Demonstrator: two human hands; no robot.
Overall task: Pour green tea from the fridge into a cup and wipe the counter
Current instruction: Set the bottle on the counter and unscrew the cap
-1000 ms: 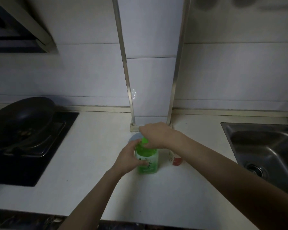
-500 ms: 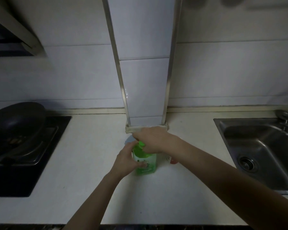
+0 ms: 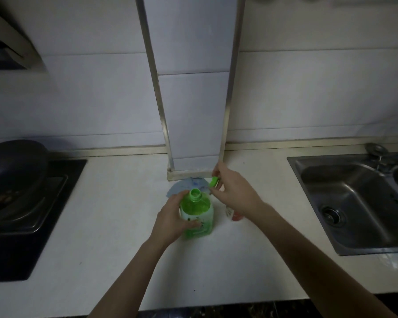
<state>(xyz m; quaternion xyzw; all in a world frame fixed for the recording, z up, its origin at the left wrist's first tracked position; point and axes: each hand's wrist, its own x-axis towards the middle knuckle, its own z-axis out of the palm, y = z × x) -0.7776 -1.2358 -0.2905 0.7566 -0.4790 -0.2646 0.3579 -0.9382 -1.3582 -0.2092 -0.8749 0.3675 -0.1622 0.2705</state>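
Note:
A green tea bottle (image 3: pixel 199 213) stands upright on the white counter (image 3: pixel 115 228), its neck open and uncapped. My left hand (image 3: pixel 170 218) grips the bottle's body from the left. My right hand (image 3: pixel 233 191) pinches the green cap (image 3: pixel 214 181) just right of and behind the bottle's neck. A small cup with red print (image 3: pixel 233 214) stands right of the bottle, mostly hidden under my right wrist. A pale blue cloth (image 3: pixel 189 184) lies flat behind the bottle, against the tiled column's base.
A black pan (image 3: pixel 14 171) sits on the black stove (image 3: pixel 62 180) at the left. A steel sink (image 3: pixel 354 203) with a tap fitting is sunk into the counter at the right. A tiled column (image 3: pixel 193 88) rises behind the bottle.
My right hand has come off the bottle's top with the cap and moved right and back, leaving the neck open. The view has tilted down slightly.

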